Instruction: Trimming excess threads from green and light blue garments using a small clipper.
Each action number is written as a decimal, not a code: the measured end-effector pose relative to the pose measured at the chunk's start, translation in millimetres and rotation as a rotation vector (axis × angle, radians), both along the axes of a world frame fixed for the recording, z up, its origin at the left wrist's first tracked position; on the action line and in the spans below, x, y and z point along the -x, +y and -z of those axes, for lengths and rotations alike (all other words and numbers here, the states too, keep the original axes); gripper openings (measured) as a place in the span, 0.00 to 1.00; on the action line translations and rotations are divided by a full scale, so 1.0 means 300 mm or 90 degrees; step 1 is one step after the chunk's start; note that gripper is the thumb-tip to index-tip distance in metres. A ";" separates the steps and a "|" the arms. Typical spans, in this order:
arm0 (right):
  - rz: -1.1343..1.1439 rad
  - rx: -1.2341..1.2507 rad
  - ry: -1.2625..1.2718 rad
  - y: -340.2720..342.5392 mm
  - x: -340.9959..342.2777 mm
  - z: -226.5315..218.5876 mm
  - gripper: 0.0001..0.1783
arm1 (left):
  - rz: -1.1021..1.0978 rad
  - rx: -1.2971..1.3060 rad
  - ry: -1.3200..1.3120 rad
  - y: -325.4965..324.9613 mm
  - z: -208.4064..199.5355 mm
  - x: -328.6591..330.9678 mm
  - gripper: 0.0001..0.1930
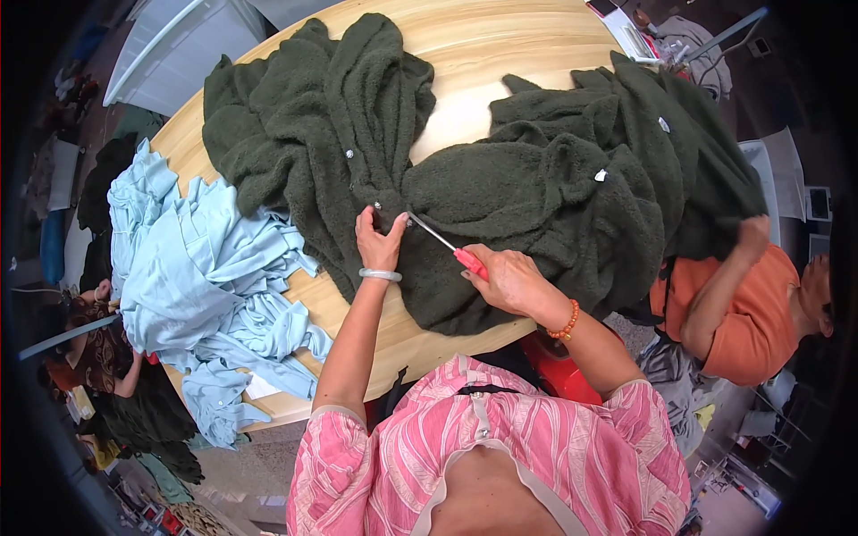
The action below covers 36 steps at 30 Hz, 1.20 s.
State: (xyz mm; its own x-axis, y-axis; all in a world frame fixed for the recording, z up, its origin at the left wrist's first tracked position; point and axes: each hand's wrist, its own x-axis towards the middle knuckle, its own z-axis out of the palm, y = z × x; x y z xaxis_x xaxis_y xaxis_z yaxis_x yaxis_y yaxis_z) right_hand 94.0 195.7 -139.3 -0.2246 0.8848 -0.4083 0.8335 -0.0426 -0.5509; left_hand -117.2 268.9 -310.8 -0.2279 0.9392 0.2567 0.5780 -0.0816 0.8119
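Dark green fleece garments (500, 192) lie heaped over the middle and right of the table, with small shiny buttons here and there. At the fold where two bunches meet, my left hand (380, 241) grips the dark green fleece garment between thumb and fingers, close to a pair of buttons. My right hand (517, 281) is closed round the red handle of a screwdriver-like tool (435, 234). Its thin metal shaft points up and left, and the tip meets the cloth beside my left thumb. What the tip touches is too small to tell.
Light blue garments (192, 268) are piled on the left of the wooden table (509, 36). On the right, a person in an orange shirt (751, 313) has a hand on the green cloth. Another person (103, 357) stands at the left edge. A white bin (179, 54) stands behind.
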 end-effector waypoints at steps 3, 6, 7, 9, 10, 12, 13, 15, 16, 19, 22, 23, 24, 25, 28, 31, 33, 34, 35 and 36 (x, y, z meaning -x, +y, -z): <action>-0.021 0.023 -0.038 -0.019 -0.012 0.009 0.19 | 0.037 0.127 -0.164 0.039 0.029 -0.022 0.19; -0.054 0.023 -0.054 -0.056 -0.008 -0.008 0.16 | 0.078 0.218 -0.338 0.074 0.098 0.056 0.11; -0.055 0.022 -0.054 -0.073 -0.014 -0.011 0.16 | 0.111 0.197 -0.382 0.077 0.109 0.076 0.06; -0.075 0.039 -0.051 -0.104 -0.046 -0.009 0.16 | 0.182 0.235 -0.550 0.070 0.081 0.050 0.03; -0.071 0.039 -0.053 -0.102 -0.055 -0.017 0.16 | 0.212 0.262 -0.597 0.065 0.044 0.031 0.02; -0.032 0.054 -0.042 -0.087 -0.059 -0.044 0.19 | 0.211 0.269 -0.597 0.054 0.054 0.014 0.03; -0.035 0.051 -0.041 -0.083 -0.051 -0.052 0.19 | 0.207 0.276 -0.596 0.047 0.062 0.017 0.03; -0.047 0.039 -0.014 -0.076 -0.038 -0.061 0.19 | 0.177 0.272 -0.556 0.022 0.075 0.028 0.03; -0.048 0.037 -0.014 -0.081 -0.043 -0.061 0.19 | 0.148 0.271 -0.518 0.010 0.081 0.036 0.04; -0.071 0.100 0.021 -0.103 -0.080 -0.055 0.19 | 0.150 0.250 -0.349 0.007 0.029 0.064 0.09; -0.011 0.030 0.045 -0.108 -0.111 -0.054 0.19 | 0.047 0.234 -0.514 0.075 -0.083 0.039 0.38; 0.005 0.000 0.062 -0.109 -0.120 -0.049 0.19 | -0.041 0.246 -0.550 0.115 -0.125 0.007 0.35; 0.001 -0.002 0.061 -0.102 -0.118 -0.051 0.19 | -0.133 0.255 -0.583 0.155 -0.172 -0.019 0.32; 0.005 -0.034 0.066 -0.090 -0.102 -0.058 0.19 | -0.143 0.244 -0.583 0.194 -0.159 -0.004 0.32; 0.015 -0.078 0.057 -0.048 -0.054 -0.097 0.19 | -0.065 -0.019 -0.592 0.285 -0.082 -0.001 0.13; 0.047 -0.083 0.009 -0.005 -0.063 -0.129 0.18 | 0.107 -0.061 -0.166 0.247 -0.135 -0.085 0.03; 0.069 -0.074 -0.024 0.021 -0.085 -0.153 0.18 | 0.231 -0.159 0.003 0.221 -0.150 -0.131 0.06; 0.071 -0.073 -0.024 0.028 -0.099 -0.153 0.18 | 0.309 -0.220 0.059 0.197 -0.147 -0.147 0.09; 0.071 -0.056 -0.056 0.032 -0.116 -0.152 0.18 | 0.344 -0.220 0.105 0.165 -0.143 -0.164 0.11; 0.071 -0.040 -0.088 0.037 -0.131 -0.152 0.18 | 0.379 -0.221 0.151 0.141 -0.142 -0.180 0.12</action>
State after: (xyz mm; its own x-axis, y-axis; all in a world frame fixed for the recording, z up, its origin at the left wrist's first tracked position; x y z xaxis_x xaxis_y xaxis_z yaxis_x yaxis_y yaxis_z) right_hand 133.3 206.7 -93.8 -0.0691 0.9260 -0.3712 0.8936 -0.1080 -0.4356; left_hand -63.2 311.2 -268.3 0.3955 0.7421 0.5411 0.5122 -0.6672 0.5407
